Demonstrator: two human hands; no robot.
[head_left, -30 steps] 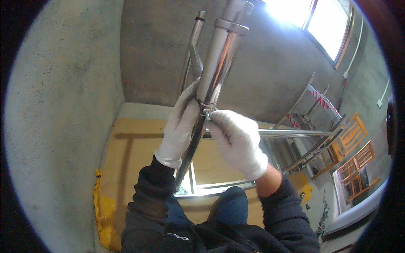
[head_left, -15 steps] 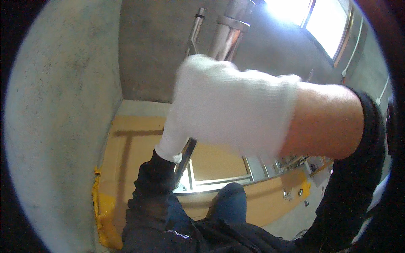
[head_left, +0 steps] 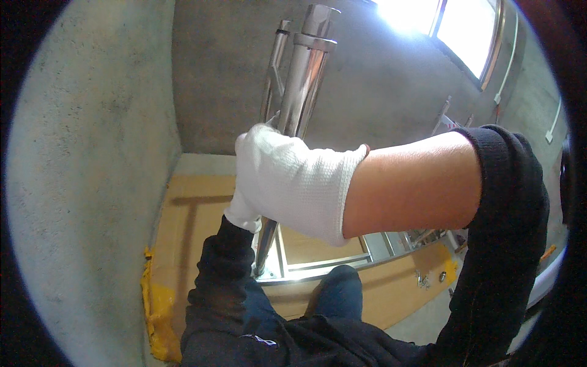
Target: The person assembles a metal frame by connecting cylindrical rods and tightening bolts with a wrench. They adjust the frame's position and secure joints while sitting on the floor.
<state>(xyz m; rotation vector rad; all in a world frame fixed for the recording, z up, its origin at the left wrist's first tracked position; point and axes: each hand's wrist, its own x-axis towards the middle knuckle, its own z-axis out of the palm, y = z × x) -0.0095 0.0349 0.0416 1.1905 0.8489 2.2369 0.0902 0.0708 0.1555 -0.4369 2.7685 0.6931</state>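
A shiny metal tube, with a collar near its top, rises in front of me; beside it runs a thinner metal rod. My right hand in a white knit glove reaches across from the right, fingers curled at the tube's side. What lies inside its grasp is hidden. Largely behind it, my left hand, also in a white glove, is beside the tube's lower part, its fingers out of sight. Below both hands a dark slanting bar meets a metal frame on the floor.
Brown cardboard covers the floor, with yellow tape at its left edge. Small metal parts lie on it at right. A rough concrete wall stands close on my left; a bright window is at upper right.
My right hand has moved left and down, closer in front of my left hand, and is less blurred. The tube now shows lower and slightly left in view.
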